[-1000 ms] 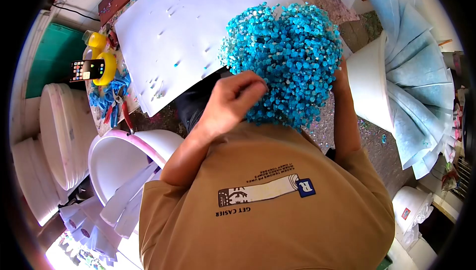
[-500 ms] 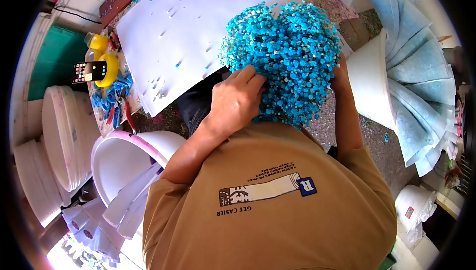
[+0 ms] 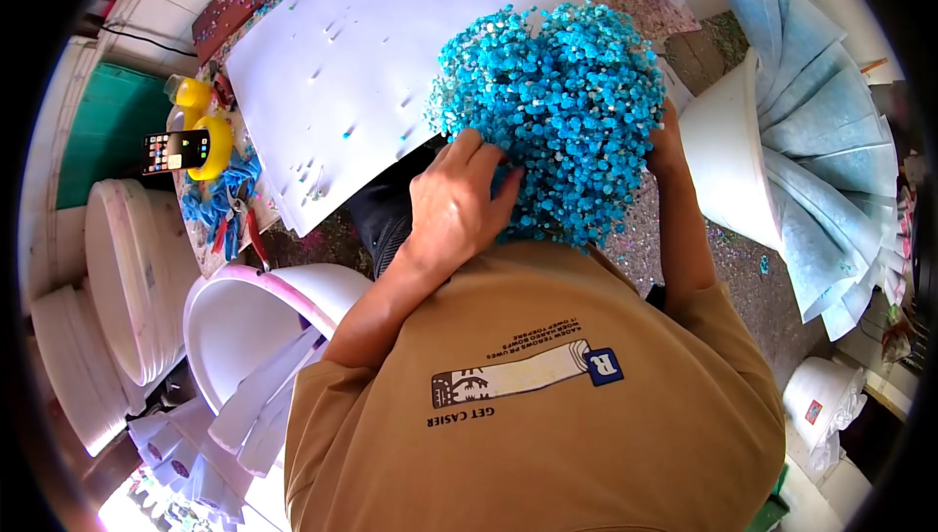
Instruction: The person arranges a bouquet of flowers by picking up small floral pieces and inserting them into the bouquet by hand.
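Observation:
A full, rounded bunch of dyed blue baby's breath (image 3: pixel 557 112) stands in front of my chest, its stems hidden from sight. My left hand (image 3: pixel 457 195) is at the near left side of the blossoms, fingertips bent toward them and the thumb apart from the fingers; nothing shows between them. At the right edge of the bunch, my right hand (image 3: pixel 667 146) is closed around its side, with most of the fingers hidden behind the flowers. Large white paper sheets (image 3: pixel 342 63) lie on the table just beyond, scattered with small fallen blossoms.
A phone (image 3: pixel 176 152) stands by a yellow tape roll (image 3: pixel 212 148) and red-handled pliers (image 3: pixel 256 239) at left. White buckets stand at left, one (image 3: pixel 210 337) holding paper rolls. Another white bucket (image 3: pixel 723 151) holds pale blue wrapping sheets (image 3: pixel 831 131) at right.
The thumb of my left hand has moved away from its fingers, widening the grip beside the blossoms. The bunch has shifted slightly left in view; my right hand stays at its side.

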